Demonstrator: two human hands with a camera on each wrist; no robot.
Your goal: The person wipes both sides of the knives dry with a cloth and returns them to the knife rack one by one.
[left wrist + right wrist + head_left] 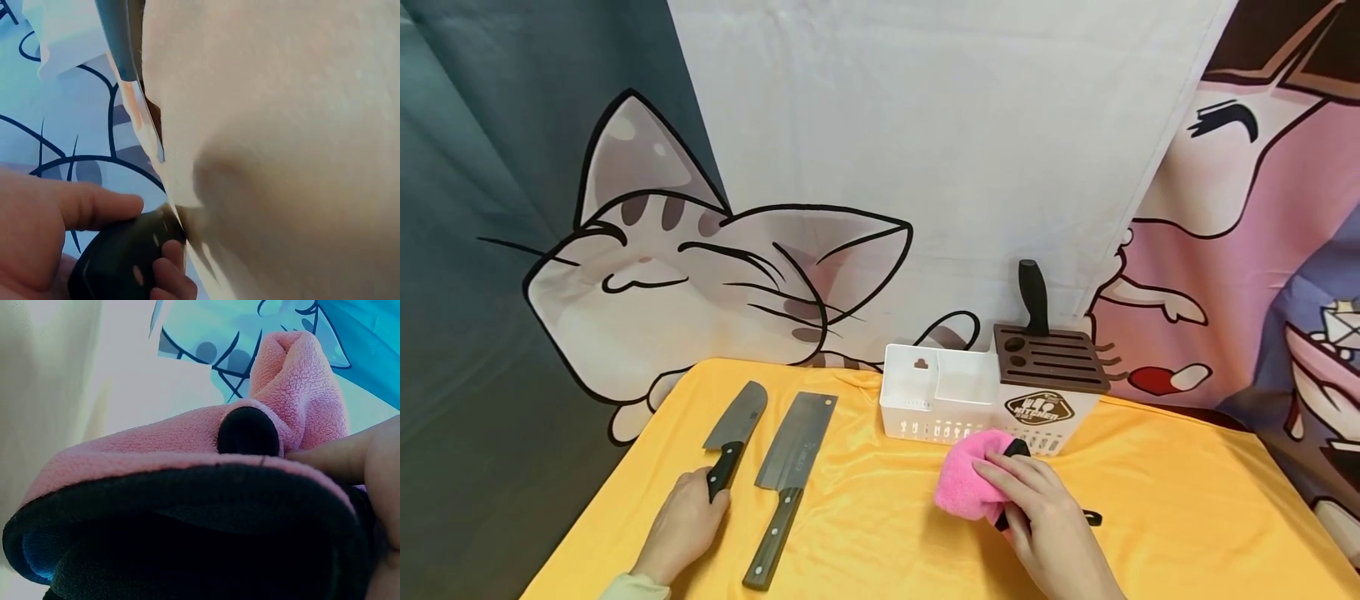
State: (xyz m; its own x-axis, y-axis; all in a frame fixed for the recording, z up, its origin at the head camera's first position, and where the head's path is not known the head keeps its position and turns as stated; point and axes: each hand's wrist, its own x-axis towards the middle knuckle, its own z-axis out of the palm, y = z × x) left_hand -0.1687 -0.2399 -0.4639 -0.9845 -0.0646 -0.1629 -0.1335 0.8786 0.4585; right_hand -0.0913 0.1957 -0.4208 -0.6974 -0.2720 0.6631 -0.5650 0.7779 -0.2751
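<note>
Knife [741,414] left of the cleaver [797,443], my left hand [683,521] curled round its handle [726,468], right hand [1048,512] pinching pink cloth [964,483], can't tell if the blade touches the table [865,525]

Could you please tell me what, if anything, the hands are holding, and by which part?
The left hand holds the smaller knife by its black handle; the right hand grips the pink cloth near its black edging.
</note>
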